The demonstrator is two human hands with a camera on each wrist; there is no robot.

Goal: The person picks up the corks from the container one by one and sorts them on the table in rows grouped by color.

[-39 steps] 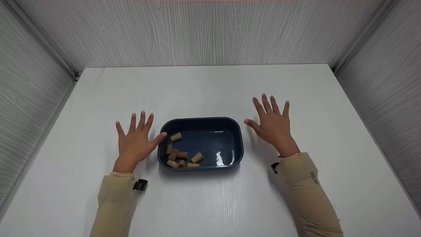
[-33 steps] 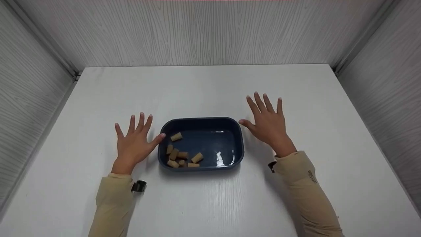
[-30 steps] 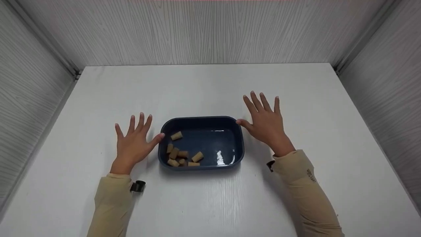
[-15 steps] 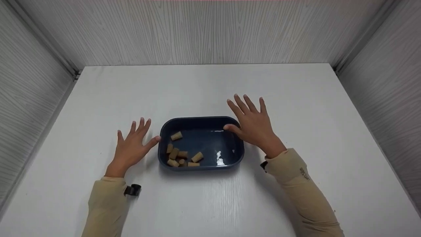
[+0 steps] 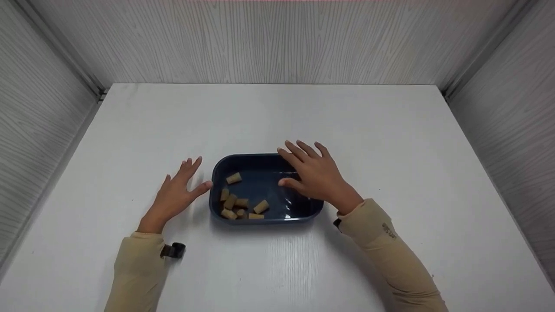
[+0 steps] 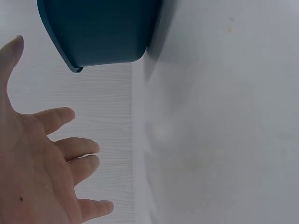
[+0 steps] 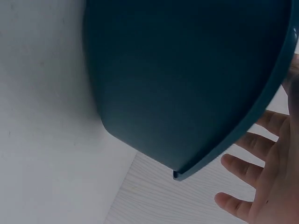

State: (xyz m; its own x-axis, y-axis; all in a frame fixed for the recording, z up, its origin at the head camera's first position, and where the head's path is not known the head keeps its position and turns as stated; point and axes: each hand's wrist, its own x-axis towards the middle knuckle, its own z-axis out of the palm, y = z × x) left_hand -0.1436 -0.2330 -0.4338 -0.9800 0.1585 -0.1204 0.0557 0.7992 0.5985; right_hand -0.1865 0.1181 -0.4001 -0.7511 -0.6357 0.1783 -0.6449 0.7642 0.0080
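Note:
A dark blue rectangular tub with rounded corners stands on the white table. Several short tan corks lie inside, mostly grouped at its near left corner. My right hand hovers over the tub's right part, fingers spread and holding nothing, its thumb above the inside. To the left of the tub is my left hand, its thumb tip right at the left rim and its fingers apart. In the left wrist view the left hand's palm faces the tub's outer wall with a gap between.
The white table has a grey wood-grained panel along its back edge and similar panels at both sides. Dark wrist cameras sit at the sleeve cuffs.
My right hand has moved left and nearer, from beside the tub to over its right part. My left hand has shifted slightly toward me and turned. The tub and corks have stayed in place.

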